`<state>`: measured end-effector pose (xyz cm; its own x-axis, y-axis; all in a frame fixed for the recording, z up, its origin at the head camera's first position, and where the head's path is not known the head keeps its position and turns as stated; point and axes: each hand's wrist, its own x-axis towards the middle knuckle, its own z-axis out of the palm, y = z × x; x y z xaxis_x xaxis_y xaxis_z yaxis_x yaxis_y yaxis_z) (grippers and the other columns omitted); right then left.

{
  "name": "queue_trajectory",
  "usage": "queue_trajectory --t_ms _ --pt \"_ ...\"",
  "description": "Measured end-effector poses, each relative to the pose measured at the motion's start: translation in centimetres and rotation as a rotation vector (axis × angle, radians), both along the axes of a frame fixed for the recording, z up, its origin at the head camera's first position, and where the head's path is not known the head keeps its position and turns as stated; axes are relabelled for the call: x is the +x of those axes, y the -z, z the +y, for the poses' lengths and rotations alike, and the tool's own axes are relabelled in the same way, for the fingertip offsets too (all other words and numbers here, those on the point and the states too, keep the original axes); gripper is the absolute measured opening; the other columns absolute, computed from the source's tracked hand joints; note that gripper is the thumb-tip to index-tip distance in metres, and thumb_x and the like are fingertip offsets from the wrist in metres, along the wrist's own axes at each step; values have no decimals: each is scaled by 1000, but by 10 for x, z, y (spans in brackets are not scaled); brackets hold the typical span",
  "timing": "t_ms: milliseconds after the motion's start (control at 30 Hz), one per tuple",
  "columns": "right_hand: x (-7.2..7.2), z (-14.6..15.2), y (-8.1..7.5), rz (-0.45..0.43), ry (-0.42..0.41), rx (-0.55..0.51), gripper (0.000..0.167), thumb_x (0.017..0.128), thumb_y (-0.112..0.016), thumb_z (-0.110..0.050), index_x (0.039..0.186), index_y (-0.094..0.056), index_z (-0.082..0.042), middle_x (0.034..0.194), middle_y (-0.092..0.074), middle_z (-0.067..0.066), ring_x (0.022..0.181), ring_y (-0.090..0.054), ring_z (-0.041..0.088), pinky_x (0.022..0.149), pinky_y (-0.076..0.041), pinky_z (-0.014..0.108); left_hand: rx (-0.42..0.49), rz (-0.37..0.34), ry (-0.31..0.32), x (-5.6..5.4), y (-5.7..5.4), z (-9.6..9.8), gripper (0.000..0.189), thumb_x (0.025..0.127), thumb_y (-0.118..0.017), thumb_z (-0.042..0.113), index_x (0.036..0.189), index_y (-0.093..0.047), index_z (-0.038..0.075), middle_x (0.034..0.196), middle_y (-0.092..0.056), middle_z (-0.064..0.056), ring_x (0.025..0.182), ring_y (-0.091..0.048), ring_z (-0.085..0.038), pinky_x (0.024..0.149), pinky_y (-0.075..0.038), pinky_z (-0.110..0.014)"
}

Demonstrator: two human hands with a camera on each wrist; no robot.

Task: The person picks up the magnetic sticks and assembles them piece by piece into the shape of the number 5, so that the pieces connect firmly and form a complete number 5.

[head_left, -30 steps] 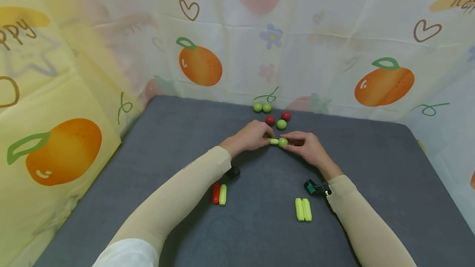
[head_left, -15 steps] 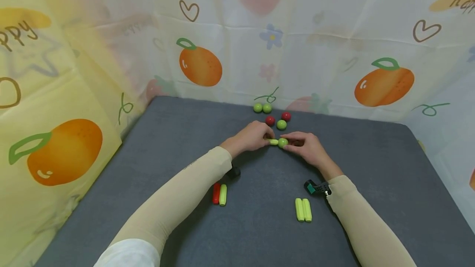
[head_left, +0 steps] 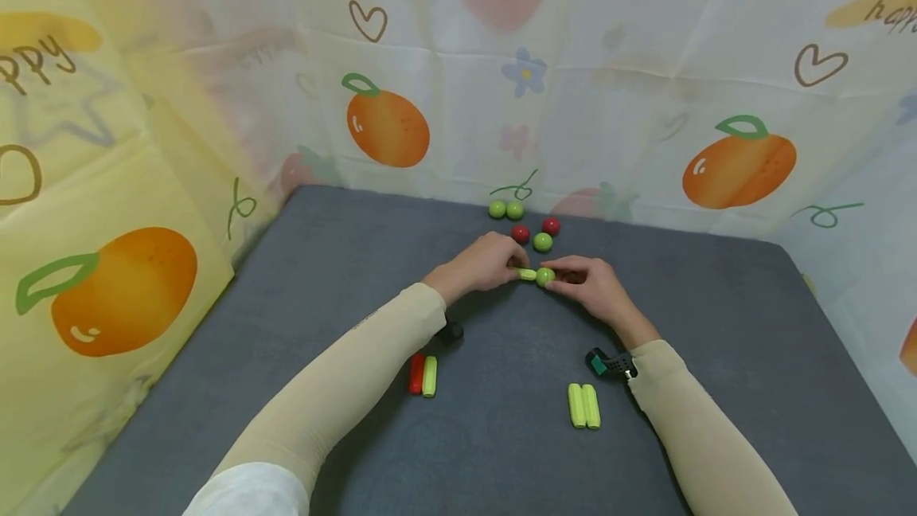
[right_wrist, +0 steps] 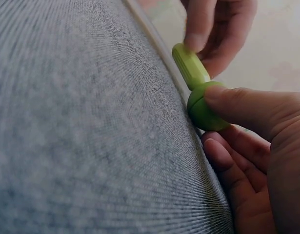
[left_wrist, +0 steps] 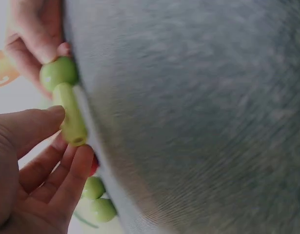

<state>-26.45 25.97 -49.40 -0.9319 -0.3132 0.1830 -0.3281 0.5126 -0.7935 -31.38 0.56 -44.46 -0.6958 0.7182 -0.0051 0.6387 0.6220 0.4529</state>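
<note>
Pinched between thumb and fingers, a yellow-green stick (left_wrist: 72,116) is in the left hand (head_left: 493,263) and a green ball (head_left: 545,276) in the right hand (head_left: 589,283), stick end touching ball. Behind the grey table (head_left: 501,460) hangs a fruit-printed cloth (head_left: 573,118). Beige sleeves (head_left: 344,369) cover both forearms. Nearer the person lie a red stick (head_left: 417,374) just beside another yellow-green stick (head_left: 430,377), and two more yellow-green sticks (head_left: 576,406). Beyond the hands rest three green balls (head_left: 543,242) and two red balls (head_left: 520,234).
</note>
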Motion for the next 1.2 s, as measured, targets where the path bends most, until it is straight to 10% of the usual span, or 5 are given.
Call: queue_trajectory --t_ms 533,1200 --pt "0 6 -1 -32 22 15 35 98 -85 -17 133 -80 -11 124 -75 9 98 -70 23 83 -57 26 128 -43 -33 23 -33 -60 25 102 -78 9 126 -80 4 121 -78 -9 105 -71 -18 94 -57 -33" --pt "1 1 1 -34 4 14 35 99 -84 -17 134 -79 -12 125 -75 9 99 -71 22 84 -59 28 84 5 -258 -57 -20 -37 35 106 -68 5 141 -71 3 141 -68 -12 128 -63 -31 106 -51 -44"
